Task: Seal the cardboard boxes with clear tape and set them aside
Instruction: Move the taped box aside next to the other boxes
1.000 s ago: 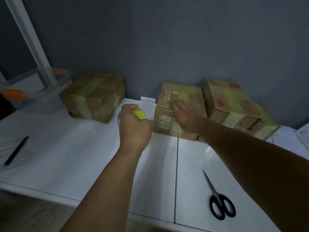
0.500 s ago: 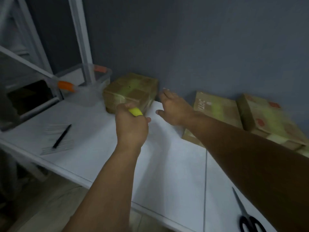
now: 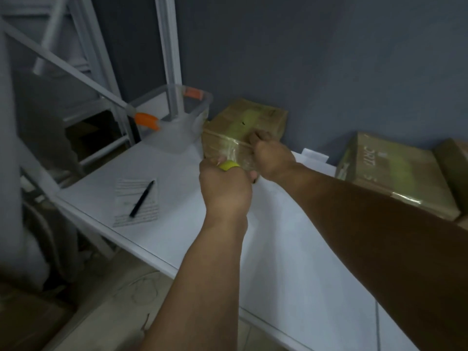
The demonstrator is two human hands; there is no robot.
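Nearest the camera, two bare forearms reach out over the white tabletop (image 3: 291,249), the left one crossing its front edge and the right one coming in from the right side. A little further in, near the left edge, a printed sheet of paper (image 3: 138,202) lies flat with a dark pen (image 3: 141,198) resting diagonally on it. Beyond that, the left hand (image 3: 225,188) is closed in a fist around a tape roll (image 3: 229,165) — only a yellow-green arc of it shows above the knuckles, so the rest is hidden in the grip. Just beside it, the right hand (image 3: 272,158) has its fingers curled onto the near top edge of a cardboard box (image 3: 243,130), pressing or pinching there; whether they pinch a strip of tape or only the box edge cannot be told. Shiny clear tape shows on the near face of this box between the two hands. The box stands toward the back of the tabletop, close to the grey wall (image 3: 329,59). Touching or just left of it sits a clear plastic bin (image 3: 177,122) with orange clips, at the back left corner. Along the right side toward the back lies a second cardboard box (image 3: 390,171) with printed letters and taped seams — a further box is partly cut off by the frame's right edge.
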